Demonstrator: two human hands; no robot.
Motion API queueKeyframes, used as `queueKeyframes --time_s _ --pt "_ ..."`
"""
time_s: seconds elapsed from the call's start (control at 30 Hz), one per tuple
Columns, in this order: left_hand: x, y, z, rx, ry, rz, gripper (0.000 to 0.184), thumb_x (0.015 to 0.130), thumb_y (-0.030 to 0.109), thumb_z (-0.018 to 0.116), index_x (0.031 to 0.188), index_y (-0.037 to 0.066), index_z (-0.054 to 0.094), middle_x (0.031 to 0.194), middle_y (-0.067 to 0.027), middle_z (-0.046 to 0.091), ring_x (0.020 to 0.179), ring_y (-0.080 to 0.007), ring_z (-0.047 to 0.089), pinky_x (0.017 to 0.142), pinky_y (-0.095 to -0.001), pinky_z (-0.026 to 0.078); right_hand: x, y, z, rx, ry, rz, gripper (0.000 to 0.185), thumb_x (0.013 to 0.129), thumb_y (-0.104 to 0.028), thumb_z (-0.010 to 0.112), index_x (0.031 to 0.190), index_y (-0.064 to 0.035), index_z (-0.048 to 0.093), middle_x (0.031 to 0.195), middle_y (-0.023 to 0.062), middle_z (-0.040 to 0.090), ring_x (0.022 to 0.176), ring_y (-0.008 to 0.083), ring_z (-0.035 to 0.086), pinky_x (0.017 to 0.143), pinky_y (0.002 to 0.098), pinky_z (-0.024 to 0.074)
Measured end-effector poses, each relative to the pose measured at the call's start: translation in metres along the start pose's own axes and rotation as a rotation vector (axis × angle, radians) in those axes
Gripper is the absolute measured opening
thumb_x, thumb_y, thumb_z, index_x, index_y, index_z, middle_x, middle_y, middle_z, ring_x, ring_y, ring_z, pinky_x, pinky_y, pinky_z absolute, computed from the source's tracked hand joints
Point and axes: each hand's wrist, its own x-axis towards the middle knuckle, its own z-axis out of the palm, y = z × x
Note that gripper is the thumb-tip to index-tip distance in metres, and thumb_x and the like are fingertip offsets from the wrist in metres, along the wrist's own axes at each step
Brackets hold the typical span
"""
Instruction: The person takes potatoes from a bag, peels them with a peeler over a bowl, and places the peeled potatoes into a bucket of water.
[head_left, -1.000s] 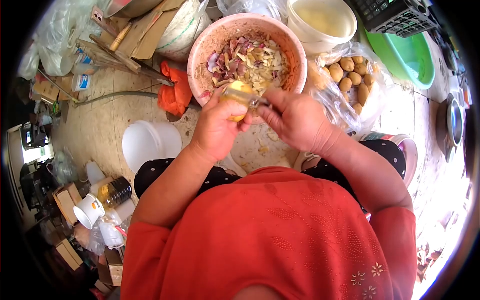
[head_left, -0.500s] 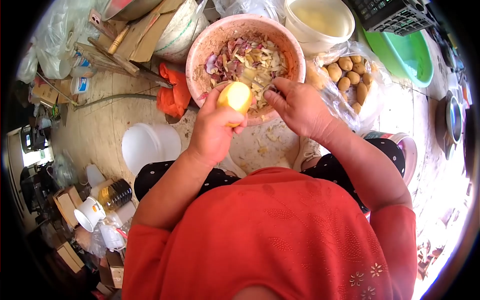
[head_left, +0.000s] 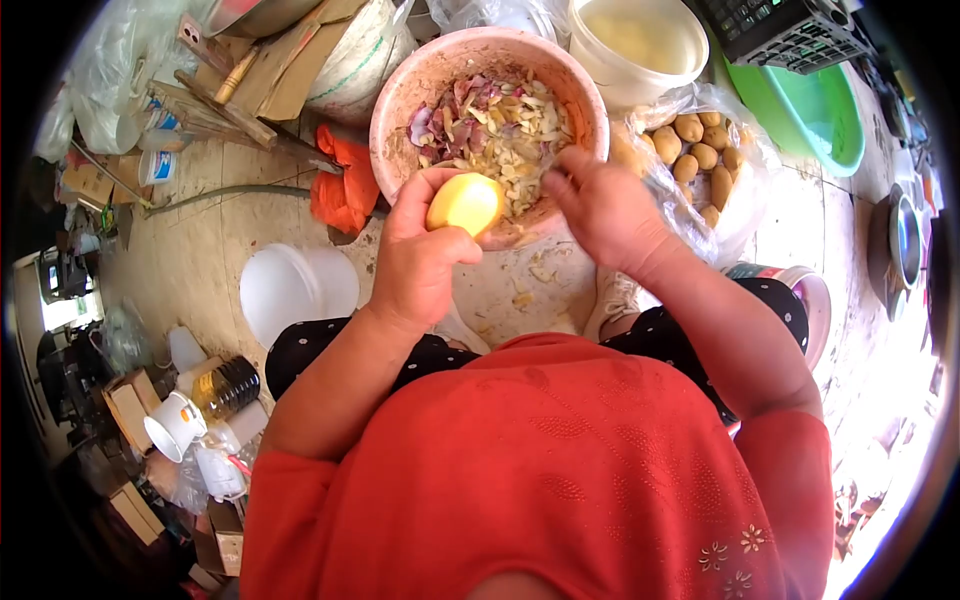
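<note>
My left hand (head_left: 415,265) is wrapped round a peeled yellow potato (head_left: 467,205), held over the near rim of a pink basin (head_left: 386,130). Pale and reddish-purple peelings (head_left: 490,125) lie in the basin. Over its right edge is my right hand (head_left: 612,215), apart from the potato. Its thumb and fingers are curled together and smeared by motion; a thin tool seems to be between them, but its kind does not show.
Unpeeled potatoes (head_left: 704,157) fill a clear plastic bag on the right. A white bucket (head_left: 618,92) of cloudy liquid stands behind it, near a green tub (head_left: 848,140) and black crate (head_left: 780,40). An orange-red bag (head_left: 342,190) and white bucket (head_left: 290,295) are left.
The potato has turned in my left hand to lie more sideways and slightly lower. My right hand has drawn a little to the right, away from it.
</note>
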Motion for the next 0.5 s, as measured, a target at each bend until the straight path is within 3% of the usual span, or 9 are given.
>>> queueKeyframes --time_s 0.03,0.23,0.33,0.43,0.5 --pt "0.0 -0.002 -0.001 0.002 0.0 -0.001 0.059 0.065 -0.007 0.052 0.122 0.002 0.045 0.109 -0.0101 0.059 0.093 -0.0204 0.057 0.079 -0.0314 0.049 0.001 0.0 -0.006 0.036 0.098 0.021 0.028 0.094 -0.029 0.051 0.094 -0.0023 0.057 0.083 0.0221 0.066 0.077 0.0416 0.063 0.07 0.05 0.0501" --pt "0.008 -0.01 -0.002 0.119 0.082 0.066 0.054 0.067 -0.009 0.052 0.12 0.002 0.046 0.109 -0.0062 0.055 0.098 -0.0161 0.055 0.081 -0.0279 0.047 -0.022 -0.03 -0.001 0.111 0.109 -0.174 0.027 0.094 -0.029 0.053 0.091 -0.0026 0.055 0.071 0.0209 0.062 0.074 0.0402 0.063 0.065 0.0487 0.0505" --pt "0.007 -0.011 -0.002 0.073 0.072 0.053 0.05 0.069 -0.008 0.054 0.118 0.001 0.046 0.108 -0.0054 0.054 0.094 -0.0118 0.053 0.083 -0.0253 0.046 -0.021 -0.032 0.001 0.041 0.036 -0.131 0.025 0.094 -0.029 0.054 0.092 -0.0037 0.056 0.075 0.02 0.063 0.074 0.0396 0.064 0.065 0.0485 0.0505" --pt "0.0 -0.01 -0.001 0.125 0.102 0.04 0.052 0.067 -0.01 0.05 0.117 0.003 0.046 0.11 -0.007 0.055 0.098 -0.0162 0.055 0.079 -0.0279 0.046 -0.006 -0.02 0.007 -0.061 -0.115 0.08 0.029 0.094 -0.029 0.049 0.096 -0.0021 0.059 0.086 0.0233 0.065 0.086 0.0391 0.064 0.077 0.0487 0.0501" --pt "-0.004 -0.004 0.005 0.144 -0.084 0.249 0.052 0.066 -0.01 0.05 0.116 0.004 0.045 0.11 -0.0088 0.055 0.095 -0.0188 0.056 0.079 -0.0291 0.046 -0.001 0.003 0.015 -0.102 -0.198 0.121 0.03 0.094 -0.029 0.047 0.096 -0.0012 0.06 0.089 0.0247 0.066 0.09 0.0395 0.063 0.082 0.0491 0.0489"
